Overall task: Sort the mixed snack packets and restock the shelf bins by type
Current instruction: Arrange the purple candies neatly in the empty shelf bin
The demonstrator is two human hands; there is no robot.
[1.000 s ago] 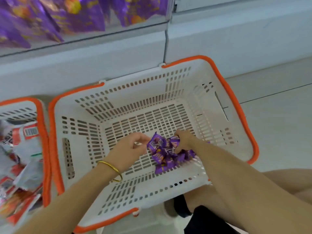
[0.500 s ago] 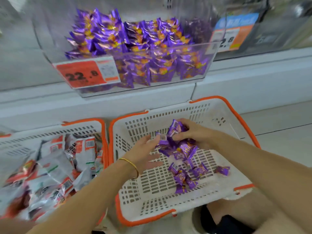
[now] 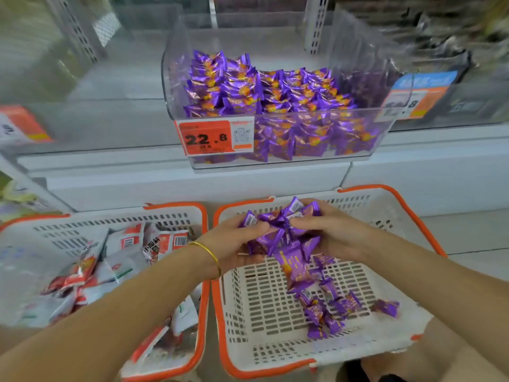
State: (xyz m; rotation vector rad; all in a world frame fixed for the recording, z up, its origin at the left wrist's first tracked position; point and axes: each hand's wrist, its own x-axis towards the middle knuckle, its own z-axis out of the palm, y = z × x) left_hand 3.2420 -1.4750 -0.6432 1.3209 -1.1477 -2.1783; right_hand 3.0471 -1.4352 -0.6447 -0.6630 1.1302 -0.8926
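My left hand (image 3: 234,244) and my right hand (image 3: 330,232) together hold a bunch of purple snack packets (image 3: 278,232) above the right white basket (image 3: 248,351). Fingers of both hands curl around the bunch. One packet dangles below it. Several more purple packets (image 3: 330,307) lie loose on the basket floor. Straight ahead on the shelf stands a clear bin (image 3: 399,86) filled with the same purple packets (image 3: 261,92). It carries an orange price tag (image 3: 206,137) reading 22.8.
A second white basket with an orange rim (image 3: 176,206) sits to the left, holding red-and-white packets (image 3: 121,252). Other clear bins with price tags (image 3: 418,95) flank the purple one. A white shelf ledge (image 3: 192,183) runs just behind the baskets.
Both hands have lifted the purple packets up off the basket floor and closed around them. The view has tilted up, bringing the shelf bin fully into sight.
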